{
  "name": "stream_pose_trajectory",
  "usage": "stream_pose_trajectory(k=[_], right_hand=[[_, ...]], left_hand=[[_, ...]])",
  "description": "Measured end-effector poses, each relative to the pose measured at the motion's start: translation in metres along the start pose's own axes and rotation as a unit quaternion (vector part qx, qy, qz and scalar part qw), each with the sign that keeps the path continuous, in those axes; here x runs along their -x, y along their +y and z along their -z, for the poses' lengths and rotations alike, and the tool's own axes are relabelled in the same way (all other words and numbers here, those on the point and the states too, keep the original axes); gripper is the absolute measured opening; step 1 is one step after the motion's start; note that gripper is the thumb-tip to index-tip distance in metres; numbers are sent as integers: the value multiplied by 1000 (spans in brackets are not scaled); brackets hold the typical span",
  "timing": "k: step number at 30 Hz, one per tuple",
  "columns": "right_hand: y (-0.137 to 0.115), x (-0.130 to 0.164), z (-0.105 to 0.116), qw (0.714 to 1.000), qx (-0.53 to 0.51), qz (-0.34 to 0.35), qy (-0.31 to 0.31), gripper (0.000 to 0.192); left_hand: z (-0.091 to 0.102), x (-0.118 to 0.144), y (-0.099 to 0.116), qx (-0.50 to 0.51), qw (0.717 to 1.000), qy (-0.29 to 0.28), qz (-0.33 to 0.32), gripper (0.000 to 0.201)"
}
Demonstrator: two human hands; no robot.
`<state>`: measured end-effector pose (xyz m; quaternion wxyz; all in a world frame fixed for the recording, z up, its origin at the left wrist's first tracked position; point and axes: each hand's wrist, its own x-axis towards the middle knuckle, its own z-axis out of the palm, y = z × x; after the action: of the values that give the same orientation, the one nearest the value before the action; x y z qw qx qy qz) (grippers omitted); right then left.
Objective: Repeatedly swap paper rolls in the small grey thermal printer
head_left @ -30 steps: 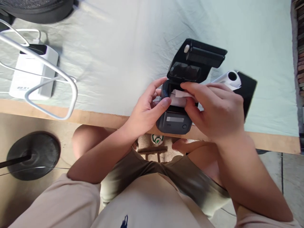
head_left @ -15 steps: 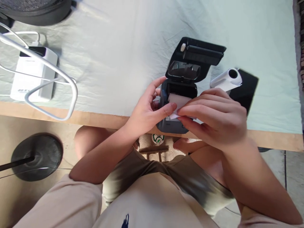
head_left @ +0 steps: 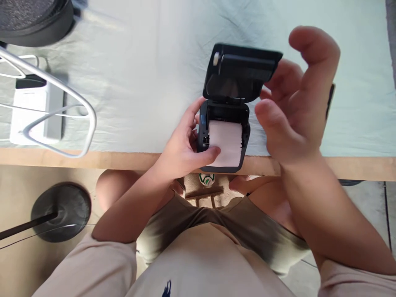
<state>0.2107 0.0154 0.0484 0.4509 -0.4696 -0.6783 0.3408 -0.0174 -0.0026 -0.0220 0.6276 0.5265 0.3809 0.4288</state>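
A small dark receipt printer (head_left: 224,169) sits at the table's front edge with its lid (head_left: 243,70) raised. White paper (head_left: 227,140) comes out of its bay and lies flat over the front. My left hand (head_left: 188,148) grips the printer's left side, its thumb pressing on the paper. My right hand (head_left: 300,95) is raised at the right of the printer, fingers apart and curved, with nothing seen in it. Its fingertips are near the lid's right edge; whether they touch it I cannot tell.
A white power bank (head_left: 37,111) with a looped white cable (head_left: 89,119) lies at the left. A round black object (head_left: 37,24) stands at the far left. Behind my right hand a dark flat object (head_left: 330,99) is mostly hidden. A round black base (head_left: 62,210) stands on the floor.
My right hand has let go of the paper and risen up and right beside the lid. The paper now lies flat over the printer's front, under my left thumb.
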Motion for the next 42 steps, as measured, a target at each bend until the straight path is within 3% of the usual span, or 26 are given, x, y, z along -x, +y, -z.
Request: stream_pose_trajectory(k=[3,5,8,12,18,23,25,30,33,38,42], right_hand=[[2,1,-3,999,-43,19,19,40],[6,2,-4,1000,-14,-4,-4,35],[12,2,-3,993,7,-44,-106,52],[16,-2,-1,979,28,-53,-195,64],[17,-5,-2,981,90,-13,-170,57],[20,-2,1,985,121,49,-111,48],[20,-1,5,984,119,62,-115,48],[20,1,15,976,118,78,-166,65],[18,2,19,974,120,76,-176,63],[17,5,23,977,112,81,-165,69],[18,5,20,985,73,100,-119,68]], left_hand=[[2,0,-2,-6,1000,0,-11,111],[2,1,-4,-5,1000,-5,-20,116],[1,4,-1,6,1000,-16,-11,120],[-3,8,7,37,999,5,14,97],[-10,8,11,44,998,44,12,82],[-17,5,18,66,986,148,37,61],[-18,4,21,78,982,168,39,60],[-18,3,23,115,977,179,19,39],[-16,0,22,129,977,168,5,36],[-13,-3,19,132,979,153,14,42],[-17,-3,18,112,977,181,3,38]])
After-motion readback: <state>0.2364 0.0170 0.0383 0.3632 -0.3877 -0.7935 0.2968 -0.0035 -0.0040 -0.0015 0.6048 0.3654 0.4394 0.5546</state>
